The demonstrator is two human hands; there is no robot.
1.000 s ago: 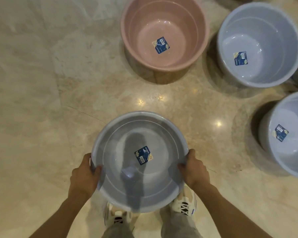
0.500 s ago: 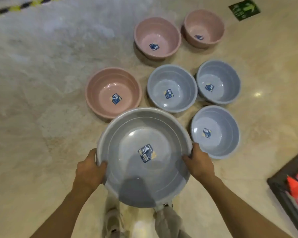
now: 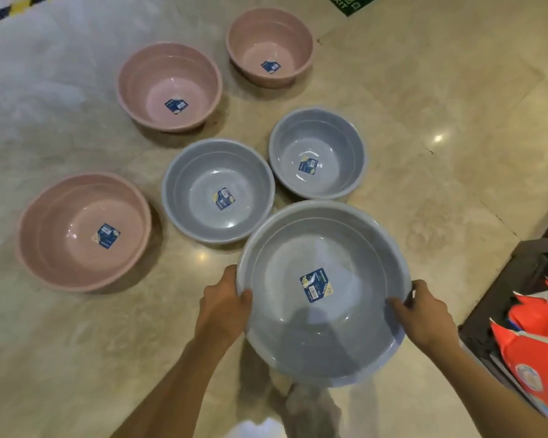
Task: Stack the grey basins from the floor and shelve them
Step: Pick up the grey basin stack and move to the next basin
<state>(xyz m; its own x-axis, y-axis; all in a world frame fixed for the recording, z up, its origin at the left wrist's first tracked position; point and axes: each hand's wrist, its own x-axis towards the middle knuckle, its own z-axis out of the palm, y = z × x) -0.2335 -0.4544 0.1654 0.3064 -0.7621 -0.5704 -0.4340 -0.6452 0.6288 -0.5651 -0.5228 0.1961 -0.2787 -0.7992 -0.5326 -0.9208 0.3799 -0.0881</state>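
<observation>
I hold a grey basin with a blue label inside, lifted above the floor in front of me. My left hand grips its left rim and my right hand grips its right rim. Two more grey basins stand upright on the floor beyond it, one at the centre and one to its right. The held basin's far rim overlaps the gap between them in the view and hides the floor beneath it.
Three pink basins stand on the marble floor, at the left, the middle back and the far back. A dark shelf unit with red packages is at the right edge. Yellow-black tape marks the far left.
The view rose and swung left. The held basin moved to the right, over the spot where a third grey floor basin showed, and that one is now hidden. Both hands kept their grip.
</observation>
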